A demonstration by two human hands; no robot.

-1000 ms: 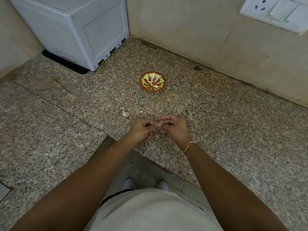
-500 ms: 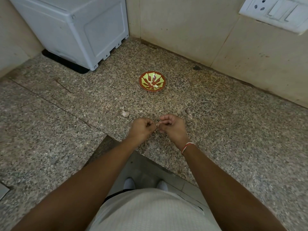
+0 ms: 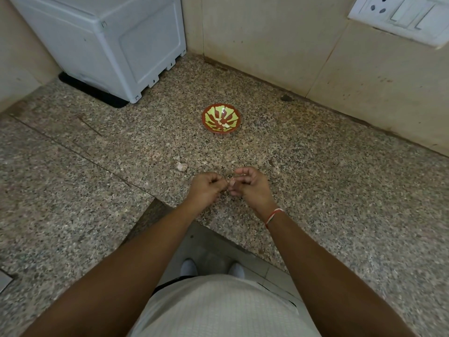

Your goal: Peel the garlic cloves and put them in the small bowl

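A small red bowl (image 3: 221,119) with a yellow-green pattern sits on the speckled granite counter (image 3: 315,181), with a couple of pale pieces inside it. Nearer to me, my left hand (image 3: 206,188) and my right hand (image 3: 250,184) meet fingertip to fingertip just above the counter, fingers curled. Between them they pinch a small garlic clove (image 3: 231,183), mostly hidden by the fingers. One loose garlic clove (image 3: 181,167) lies on the counter to the left of my hands.
A white appliance (image 3: 109,42) stands at the back left corner on a black mat. Tiled wall runs behind the bowl, with a switch plate (image 3: 398,15) at the top right. Small peel scraps (image 3: 277,168) dot the counter. The counter edge cuts in below my hands.
My hands have stayed in the same spot with the clove pinched between them; only the fingers have shifted slightly. The bowl and loose clove have not moved.
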